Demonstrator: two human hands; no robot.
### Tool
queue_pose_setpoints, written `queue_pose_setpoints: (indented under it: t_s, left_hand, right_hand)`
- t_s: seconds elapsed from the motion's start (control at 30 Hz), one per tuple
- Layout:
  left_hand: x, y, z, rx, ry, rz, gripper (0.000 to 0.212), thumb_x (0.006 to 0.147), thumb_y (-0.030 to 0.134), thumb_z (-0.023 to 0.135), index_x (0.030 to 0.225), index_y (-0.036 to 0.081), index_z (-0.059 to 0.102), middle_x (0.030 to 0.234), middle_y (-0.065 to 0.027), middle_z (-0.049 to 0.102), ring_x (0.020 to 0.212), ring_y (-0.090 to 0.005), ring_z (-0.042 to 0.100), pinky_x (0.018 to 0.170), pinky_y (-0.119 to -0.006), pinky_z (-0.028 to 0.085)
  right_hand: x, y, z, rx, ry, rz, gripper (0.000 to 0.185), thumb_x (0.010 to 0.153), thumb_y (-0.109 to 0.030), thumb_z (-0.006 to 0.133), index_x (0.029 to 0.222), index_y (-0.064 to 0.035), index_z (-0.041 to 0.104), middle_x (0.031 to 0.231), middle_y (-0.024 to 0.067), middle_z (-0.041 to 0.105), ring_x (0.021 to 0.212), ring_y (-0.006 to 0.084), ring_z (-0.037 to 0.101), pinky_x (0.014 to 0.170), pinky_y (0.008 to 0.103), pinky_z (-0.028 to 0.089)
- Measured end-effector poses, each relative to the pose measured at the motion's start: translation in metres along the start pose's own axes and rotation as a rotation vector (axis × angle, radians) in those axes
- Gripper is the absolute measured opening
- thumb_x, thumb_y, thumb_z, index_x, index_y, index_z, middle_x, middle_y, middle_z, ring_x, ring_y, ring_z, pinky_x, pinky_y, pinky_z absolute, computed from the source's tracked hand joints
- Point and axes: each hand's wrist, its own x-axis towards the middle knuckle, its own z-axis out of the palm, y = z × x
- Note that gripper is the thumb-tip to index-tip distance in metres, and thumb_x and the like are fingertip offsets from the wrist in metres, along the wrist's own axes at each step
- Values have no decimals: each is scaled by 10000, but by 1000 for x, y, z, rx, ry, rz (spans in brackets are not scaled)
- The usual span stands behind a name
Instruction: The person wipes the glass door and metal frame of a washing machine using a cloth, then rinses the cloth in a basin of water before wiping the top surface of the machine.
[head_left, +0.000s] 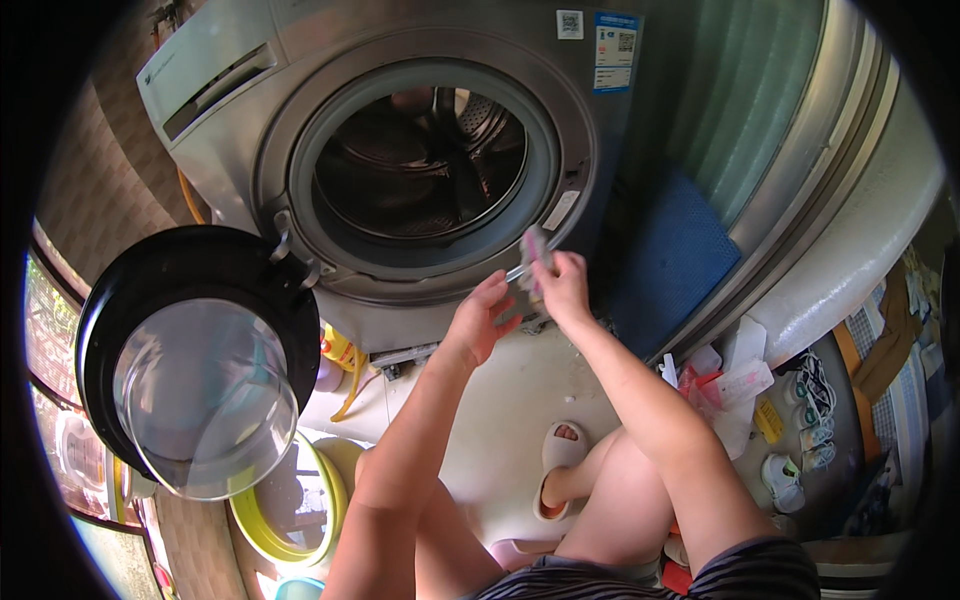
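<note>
In front of me stands a silver front-loading washing machine with its round door swung wide to the left. The drum shows dark metal inside, ringed by a grey rubber door gasket. My right hand grips a crumpled greyish-white and pink cloth at the lower right of the door opening. Close by on the left, my left hand has its fingers spread and holds nothing. A short pale strip shows between the hands; what it is, I cannot tell.
A yellow-green basin sits below the door glass, near a yellow bottle. To the right are a blue panel, crumpled plastic bags and several shoes. A slippered foot rests on the tiled floor.
</note>
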Motion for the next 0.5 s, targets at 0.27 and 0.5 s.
queue_pose_setpoints:
  t_s: [0.27,0.5]
  left_hand:
    - [10,-9,-6,43,-1,-129,290,856,237,486,1118,120,524,1073,12,528,966,-128,473,880,-327,364]
    - [9,-9,-20,81,35,-179,277,848,215,498,1106,115,525,1056,4,532,960,-125,478,849,-320,376]
  right_hand:
    - [78,-52,-45,-185,482,-233,473,781,-77,559,1221,-197,436,1041,142,421,868,343,532,698,409,478]
    - [45,18,3,-397,237,-97,559,776,-64,505,1295,-210,352,1009,177,409,846,374,534,691,435,483]
